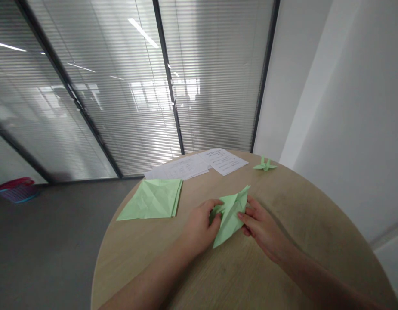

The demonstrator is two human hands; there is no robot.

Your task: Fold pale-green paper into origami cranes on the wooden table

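Observation:
A partly folded piece of light green paper (pixel 231 215) is held just above the table, tilted, with creases across it and one point toward me. My left hand (pixel 208 221) pinches its left side, fingers on top and thumb near the lower edge. On the right side, my right hand (pixel 255 219) grips the paper with the thumb in front and the fingers behind. Some fingertips are hidden by the paper. Left of my hands lies a stack of creased green paper sheets (pixel 152 199). A small folded green paper crane (pixel 265 164) stands at the far right.
The round wooden table (pixel 214 284) curves away on both sides. Printed white sheets (pixel 226 161) lie along its far edge. Beyond are glass panels with blinds (pixel 218 86) and a white wall (pixel 353 129) at right. A red and blue basket (pixel 16 191) sits on the floor at left.

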